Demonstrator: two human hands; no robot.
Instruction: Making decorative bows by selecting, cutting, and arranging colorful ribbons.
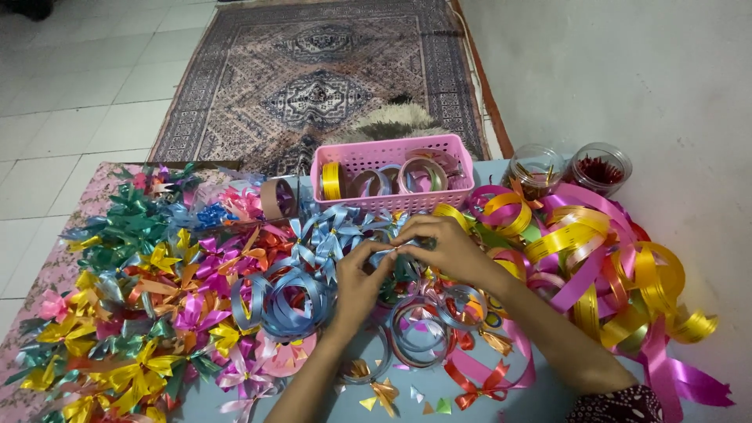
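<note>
Head view: left hand and right hand fingers pinched shut together on a blue ribbon bow.

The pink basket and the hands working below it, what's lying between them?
In the head view, light blue ribbon bows lie between the pink basket and the left hand; the right hand sits nearly against the basket's front.

Bright, even, diffuse indoor light with soft faint shadows, mild glare on the glossy ribbons, slight wide-angle bending at edges, overall slightly soft focus.
</note>
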